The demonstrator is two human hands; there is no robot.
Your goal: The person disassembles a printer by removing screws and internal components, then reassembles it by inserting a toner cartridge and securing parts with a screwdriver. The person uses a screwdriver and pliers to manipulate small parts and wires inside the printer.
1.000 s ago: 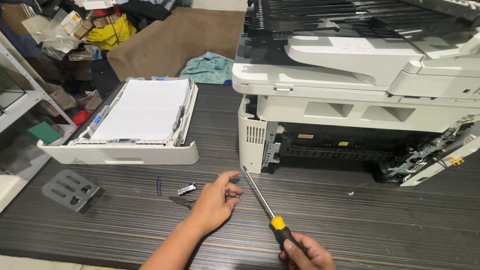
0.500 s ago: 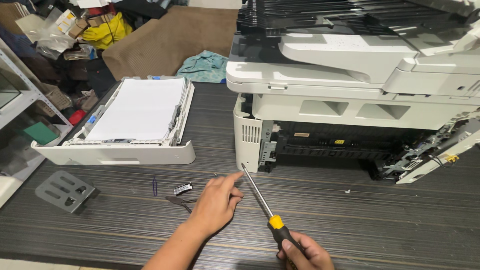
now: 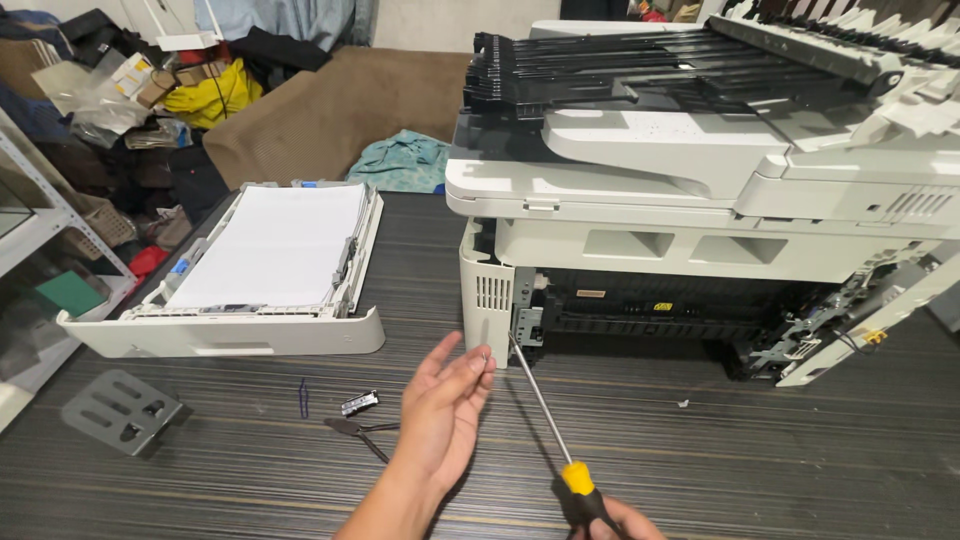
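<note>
A screwdriver (image 3: 545,410) is being gripped by the right hand (image 3: 625,520), its tip at the printer (image 3: 700,200) corner just beyond the spread, empty left hand (image 3: 445,415). A slip is being risked; fingers could be jabbed.

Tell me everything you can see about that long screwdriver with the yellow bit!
The long screwdriver has a thin, shiny metal shaft, a yellow collar and a black handle. It slants up and to the left, its tip at the lower front corner of the big white printer. The right hand grips the handle at the picture's bottom edge. The left hand is open beside the shaft, its fingertips near the tip.
</note>
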